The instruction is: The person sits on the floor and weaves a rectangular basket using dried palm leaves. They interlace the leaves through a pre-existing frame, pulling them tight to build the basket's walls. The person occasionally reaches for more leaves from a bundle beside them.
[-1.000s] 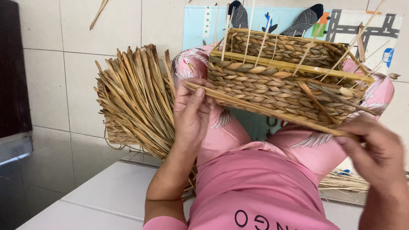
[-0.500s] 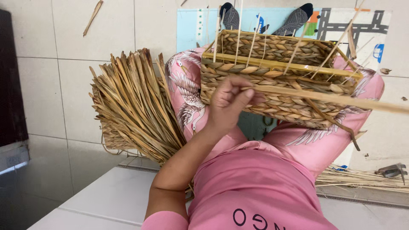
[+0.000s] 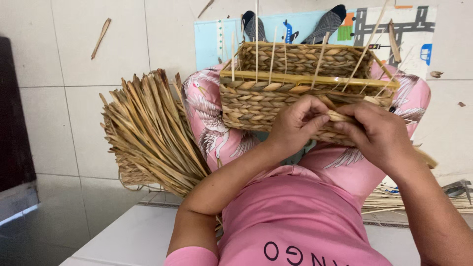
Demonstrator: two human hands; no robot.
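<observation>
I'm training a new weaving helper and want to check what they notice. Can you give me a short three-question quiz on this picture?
1. True or false: both hands touch the woven basket.
2. Where does the bundle of dried leaf strips lie? A) inside the basket B) on the floor on the person's left C) in the right hand
3. What stands up from the basket's rim?

Key
1. True: the left hand and the right hand both press on its near wall, fingers on a strand.
2. B.
3. Thin upright stakes, not yet woven in.
</observation>
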